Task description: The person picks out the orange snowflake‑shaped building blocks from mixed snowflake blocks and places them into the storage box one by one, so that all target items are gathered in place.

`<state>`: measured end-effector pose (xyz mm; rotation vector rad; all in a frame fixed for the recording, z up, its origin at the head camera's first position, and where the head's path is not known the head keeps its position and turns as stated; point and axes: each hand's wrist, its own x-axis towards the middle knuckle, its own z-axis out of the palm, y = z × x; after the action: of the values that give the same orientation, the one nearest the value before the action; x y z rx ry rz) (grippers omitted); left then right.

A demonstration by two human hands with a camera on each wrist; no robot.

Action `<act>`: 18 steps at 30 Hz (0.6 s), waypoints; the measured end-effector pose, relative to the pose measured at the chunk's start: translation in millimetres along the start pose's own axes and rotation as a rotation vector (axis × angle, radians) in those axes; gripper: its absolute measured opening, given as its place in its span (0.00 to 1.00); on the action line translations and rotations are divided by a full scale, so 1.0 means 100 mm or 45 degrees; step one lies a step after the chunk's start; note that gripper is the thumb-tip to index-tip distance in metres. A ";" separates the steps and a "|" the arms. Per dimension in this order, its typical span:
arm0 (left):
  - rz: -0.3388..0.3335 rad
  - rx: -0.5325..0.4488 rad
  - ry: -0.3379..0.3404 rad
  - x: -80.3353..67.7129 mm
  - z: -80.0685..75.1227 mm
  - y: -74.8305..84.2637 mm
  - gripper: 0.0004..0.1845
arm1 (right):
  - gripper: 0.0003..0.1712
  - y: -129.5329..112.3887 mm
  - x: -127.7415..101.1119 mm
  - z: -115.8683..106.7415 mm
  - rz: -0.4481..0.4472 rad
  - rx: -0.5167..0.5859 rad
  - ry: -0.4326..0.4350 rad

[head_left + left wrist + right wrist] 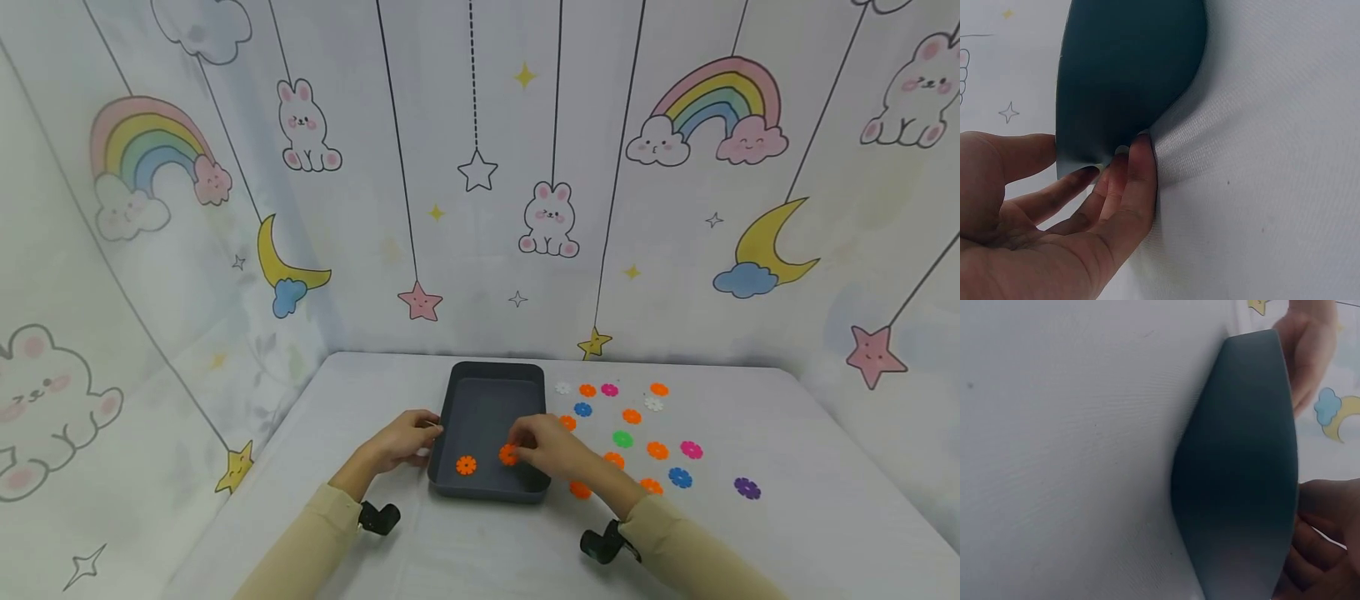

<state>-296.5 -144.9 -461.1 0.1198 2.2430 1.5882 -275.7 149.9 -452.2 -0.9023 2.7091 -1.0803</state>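
Observation:
A dark grey tray (491, 492) lies on the white table. My left hand (405, 437) holds its left side; in the left wrist view the thumb meets the rim and the fingertips press the outer wall low down. Over the tray's right part, my right hand (551, 446) pinches an orange flower-shaped disc (508, 454) between thumb and fingers. Another orange flower-shaped disc (467, 465) lies flat inside, left of it. In the right wrist view the tray wall (1235, 462) hides the fingertips of the right hand (1329, 550).
Right of the tray are scattered several flower-shaped discs: orange ones (657, 451), a green disc (622, 439), blue ones (680, 477), pink ones (692, 450), white ones (654, 403) and a purple disc (747, 488). A patterned curtain (480, 250) stands behind the table.

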 end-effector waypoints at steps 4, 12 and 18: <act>0.015 0.002 0.004 -0.01 0.00 0.00 0.22 | 0.05 0.01 0.06 0.05 -0.008 -0.071 -0.021; 0.012 -0.006 -0.008 0.01 0.00 -0.01 0.23 | 0.06 0.00 0.12 0.10 -0.042 -0.202 -0.057; 0.003 -0.007 -0.006 0.03 0.00 -0.02 0.23 | 0.07 -0.02 0.14 0.12 0.022 -0.260 -0.093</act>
<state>-299.2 -144.8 -464.1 0.1251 2.2359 1.5934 -282.9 134.3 -457.8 -0.9242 2.7975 -0.7613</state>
